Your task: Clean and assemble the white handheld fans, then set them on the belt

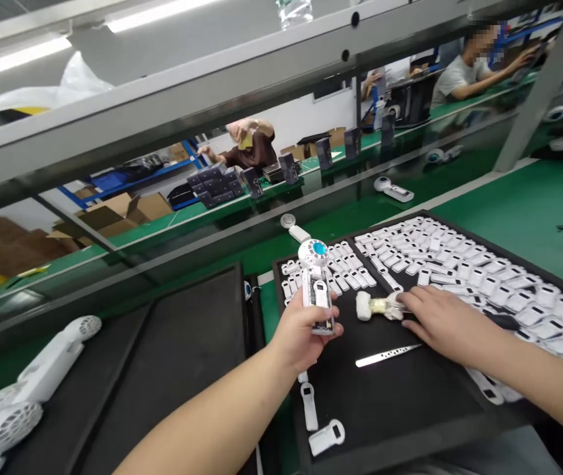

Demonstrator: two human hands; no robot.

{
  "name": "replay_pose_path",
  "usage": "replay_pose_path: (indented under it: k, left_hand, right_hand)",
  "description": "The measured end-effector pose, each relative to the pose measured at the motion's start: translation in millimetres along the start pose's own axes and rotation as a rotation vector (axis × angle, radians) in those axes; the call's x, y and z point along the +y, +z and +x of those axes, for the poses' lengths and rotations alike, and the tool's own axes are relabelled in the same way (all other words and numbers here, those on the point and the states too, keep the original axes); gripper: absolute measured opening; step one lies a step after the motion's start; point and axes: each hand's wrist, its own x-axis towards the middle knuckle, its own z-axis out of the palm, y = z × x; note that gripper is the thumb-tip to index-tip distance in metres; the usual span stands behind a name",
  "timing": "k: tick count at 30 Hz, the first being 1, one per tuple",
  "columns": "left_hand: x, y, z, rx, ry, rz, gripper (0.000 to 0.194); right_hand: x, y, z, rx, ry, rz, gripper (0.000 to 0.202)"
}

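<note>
My left hand (306, 330) grips a small white handheld fan (314, 254) upright; it has a round head with a blue centre, and its handle casing is open with inner parts showing. On the black tray (355, 402), my right hand (434, 320) has its fingers closed over the shaft of a hammer (364, 307) whose head is wrapped in white. A black grip (503, 321) shows beyond that hand, seemingly the hammer's. Silver tweezers (385, 356) lie just in front. White cover pieces (484, 280) with dark windows fill the tray's right side, in rows.
At left is another black tray (182, 330), with white fans (49, 363) along its left side. More fans (393, 190) lie on the green bench behind. A metal shelf beam (242, 72) crosses above. Across the line, co-workers (252, 148) sit near dark boxes (215, 185).
</note>
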Motion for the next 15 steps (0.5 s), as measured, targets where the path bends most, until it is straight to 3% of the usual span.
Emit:
replay_pose_path:
  k: [4,11,15]
  left_hand:
    - [6,-2.7,2,-0.022,0.033,-0.069,0.044]
    - [7,-2.9,1,-0.039,0.048,-0.115,0.043]
    - [8,-2.7,0,-0.063,0.062,-0.125,0.047]
  right_hand:
    - [7,4,-1,-0.064,-0.089,-0.066,0.022]
    - [-4,8,-1,-0.098,0.002,-0.104,0.018]
    - [-10,-15,1,-0.105,0.06,-0.062,0.028]
